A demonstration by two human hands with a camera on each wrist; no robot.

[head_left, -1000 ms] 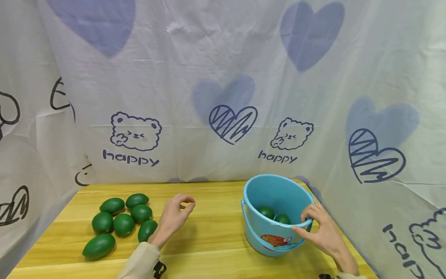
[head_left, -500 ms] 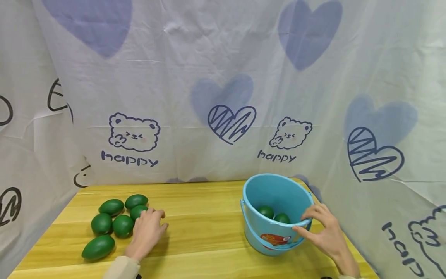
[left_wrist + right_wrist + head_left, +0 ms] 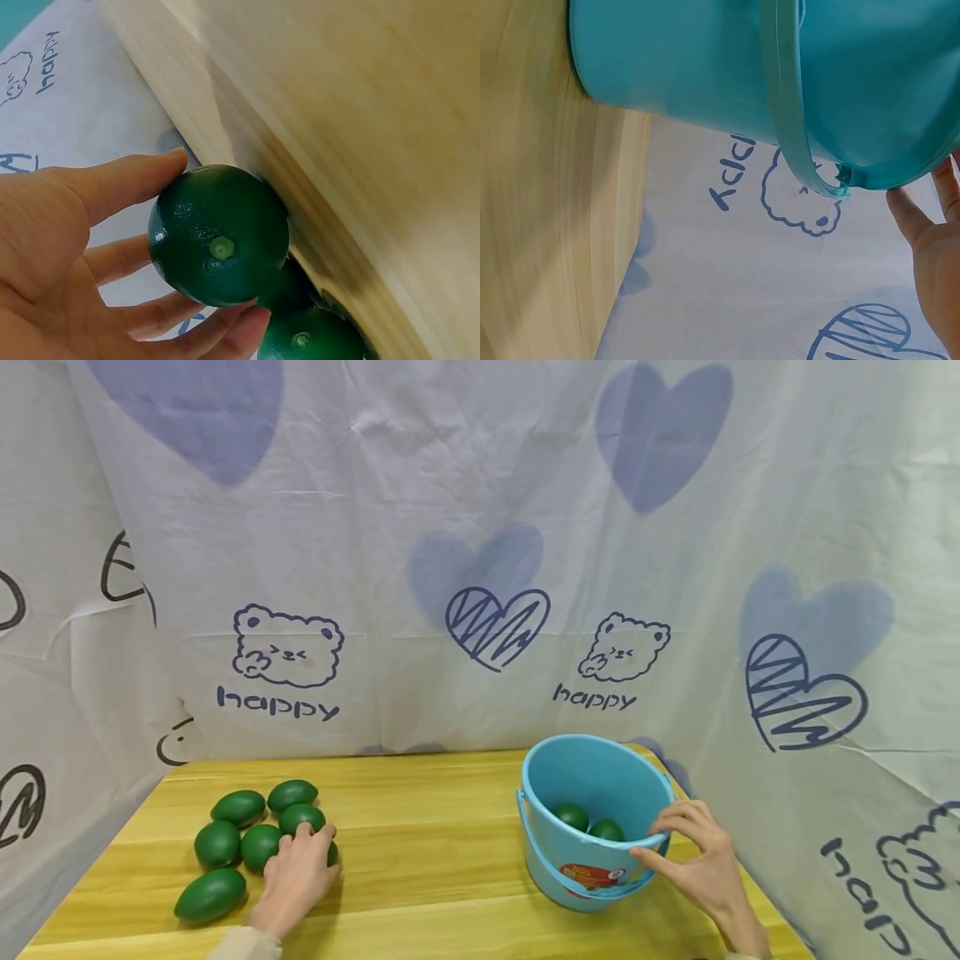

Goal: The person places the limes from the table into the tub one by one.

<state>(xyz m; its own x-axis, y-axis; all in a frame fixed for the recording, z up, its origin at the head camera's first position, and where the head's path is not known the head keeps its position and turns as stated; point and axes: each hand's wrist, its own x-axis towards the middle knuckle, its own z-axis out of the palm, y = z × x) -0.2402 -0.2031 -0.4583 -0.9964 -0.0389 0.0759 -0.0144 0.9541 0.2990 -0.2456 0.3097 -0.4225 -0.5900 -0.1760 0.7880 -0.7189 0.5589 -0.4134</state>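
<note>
Down over a glossy green lime (image 3: 217, 232) comes my left hand (image 3: 294, 872), thumb on one side and fingers curled round the other. From above, the hand hides most of this lime. Several more limes lie close around it, among them one lime (image 3: 302, 818) just beyond the fingertips and another (image 3: 211, 895) at the near left. A light blue bucket (image 3: 551, 860) stands on the right with two limes (image 3: 573, 816) visible inside. Its right rim is gripped by my right hand (image 3: 701, 860), thumb outside and fingers over the edge.
The yellow wood-grain table (image 3: 427, 877) spans the space between the limes and the bucket. Behind it and along both sides hangs a white cloth (image 3: 390, 693) printed with hearts and bears. The bucket's handle (image 3: 784, 90) hangs down its side.
My left hand has moved left and down from the middle of the table onto the rightmost lime, its fingers now around it. My right hand stays on the bucket rim.
</note>
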